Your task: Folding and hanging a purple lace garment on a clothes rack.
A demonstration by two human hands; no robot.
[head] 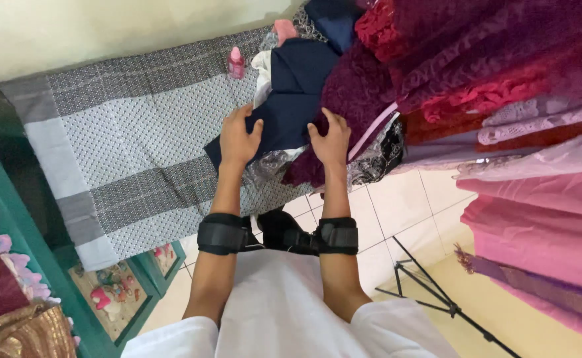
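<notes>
My left hand (238,138) rests flat, fingers apart, on a dark navy garment (292,99) lying on a grey patterned cloth-covered table (131,146). My right hand (330,139) lies with spread fingers at the edge where the navy garment meets a dark purple lace fabric (357,93). Neither hand grips anything. A black strap wraps each forearm, the left band (222,234) and the right band (336,235). Patterned black-and-silver cloth (377,159) hangs off the table edge just right of my right hand.
A small pink bottle (236,62) stands at the table's far edge. Hanging purple, red and pink garments (529,132) fill the right side. A green shelf (19,238) with trinkets is at left. A black stand's legs (430,298) spread on the tiled floor.
</notes>
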